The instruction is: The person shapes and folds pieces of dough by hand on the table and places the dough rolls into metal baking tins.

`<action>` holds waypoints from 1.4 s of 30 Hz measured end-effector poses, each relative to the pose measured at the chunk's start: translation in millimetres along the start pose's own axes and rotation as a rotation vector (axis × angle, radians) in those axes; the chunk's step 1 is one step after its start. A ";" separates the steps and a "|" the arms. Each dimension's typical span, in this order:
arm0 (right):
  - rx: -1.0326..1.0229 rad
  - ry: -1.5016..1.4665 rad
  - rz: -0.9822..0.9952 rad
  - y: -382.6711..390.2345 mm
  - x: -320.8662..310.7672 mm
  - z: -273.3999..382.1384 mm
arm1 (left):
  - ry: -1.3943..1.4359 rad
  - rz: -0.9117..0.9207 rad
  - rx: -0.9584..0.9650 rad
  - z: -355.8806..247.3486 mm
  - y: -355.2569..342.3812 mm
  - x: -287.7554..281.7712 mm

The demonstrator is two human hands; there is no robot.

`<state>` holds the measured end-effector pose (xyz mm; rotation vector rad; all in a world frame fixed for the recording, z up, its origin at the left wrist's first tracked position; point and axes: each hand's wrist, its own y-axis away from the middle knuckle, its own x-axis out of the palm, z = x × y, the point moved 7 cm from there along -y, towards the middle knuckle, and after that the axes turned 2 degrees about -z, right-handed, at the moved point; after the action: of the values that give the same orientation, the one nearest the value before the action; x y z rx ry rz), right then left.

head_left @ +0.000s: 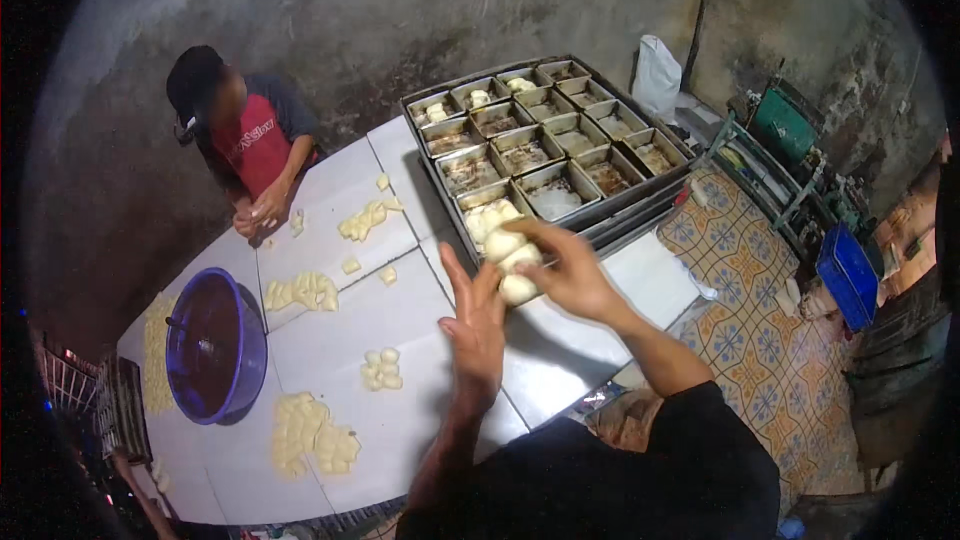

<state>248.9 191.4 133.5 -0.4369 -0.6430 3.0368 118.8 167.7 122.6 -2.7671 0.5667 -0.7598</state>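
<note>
My right hand (565, 270) is closed on a row of pale dough balls (518, 288) at the near corner of a large tray (625, 215) holding many square metal tins. My left hand (470, 335) is just left of the dough, fingers stretched out, their tips near or against the balls. The near corner tin contains more dough (482, 215); a few far tins also hold dough, and others look greasy inside. On the white tiled table (360, 180) lie small dough pieces (380, 370) and flattened dough groups (300, 430).
A person (245, 140) across the table works dough with both hands. A purple basin (245, 380) of brown filling sits at left. Green machinery (780, 130), a blue crate (845, 275) and a white sack (658, 80) stand at right. Another person's arm (145, 495) shows at lower left.
</note>
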 end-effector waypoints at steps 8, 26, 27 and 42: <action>0.442 0.121 0.367 -96.3 -102.2 -102.0 | -0.211 -0.349 0.109 -4.8 12.0 -74.5; -0.088 1.230 -0.221 -18.8 29.2 -46.1 | -1.149 -1.021 0.094 75.5 319.4 -449.8; -0.217 1.051 -0.294 1.6 39.1 -35.0 | -1.307 -0.806 0.102 73.7 274.9 -426.0; -0.196 0.401 0.280 62.9 438.7 -199.4 | -1.591 0.033 -0.400 53.8 119.5 -429.0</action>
<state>-115.4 240.9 -184.3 -1.1967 -0.9164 2.9913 -229.4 244.7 -149.5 -2.5667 0.3501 1.6082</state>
